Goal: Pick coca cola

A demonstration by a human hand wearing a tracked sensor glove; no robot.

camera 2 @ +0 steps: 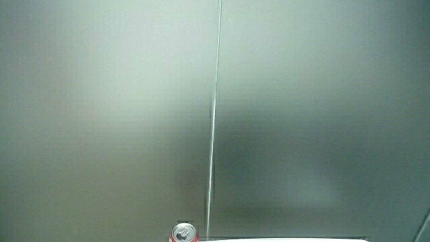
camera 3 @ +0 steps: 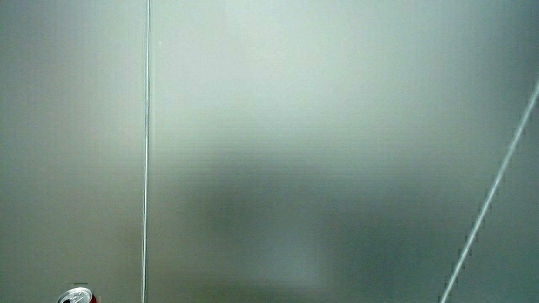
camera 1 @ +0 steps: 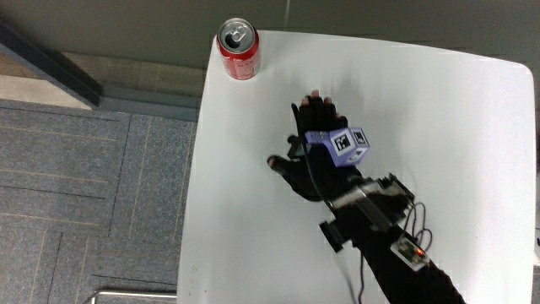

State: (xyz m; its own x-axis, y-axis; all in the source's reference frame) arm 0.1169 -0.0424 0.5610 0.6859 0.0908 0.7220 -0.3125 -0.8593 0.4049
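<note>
I read the worktop point(camera 1: 472, 127) as the largest item: a pale surface carrying only the task's thing and, above it, the hand. Most of the surface around the fingers is bare, so I judge that the approach path is unobstructed.

The forearm point(camera 1: 405, 262) enters from the person's edge of the worktop and runs toward the can, with a cable and a small electronics module strapped along it. The hand point(camera 1: 316, 156) is held palm down over the middle of the worktop, wrist roughly in line with the forearm. The patterned cube point(camera 1: 346, 145) sits on its back, face up toward the main view, which I take to be its purpose as a tracking marker.

The fingers point(camera 1: 316, 105) extend forward, close together and holding nothing, with the thumb splayed to one side. I judge this to be a reach posture, not yet a grasp.

The coca cola can point(camera 1: 239, 49) stands upright at the corner of the worktop, farther from the person than the fingertips and offset toward the thumb side, well apart from them. Both side views show mostly a pale wall; the can top appears at the lower edge point(camera 2: 184, 234) point(camera 3: 76, 296).
</note>
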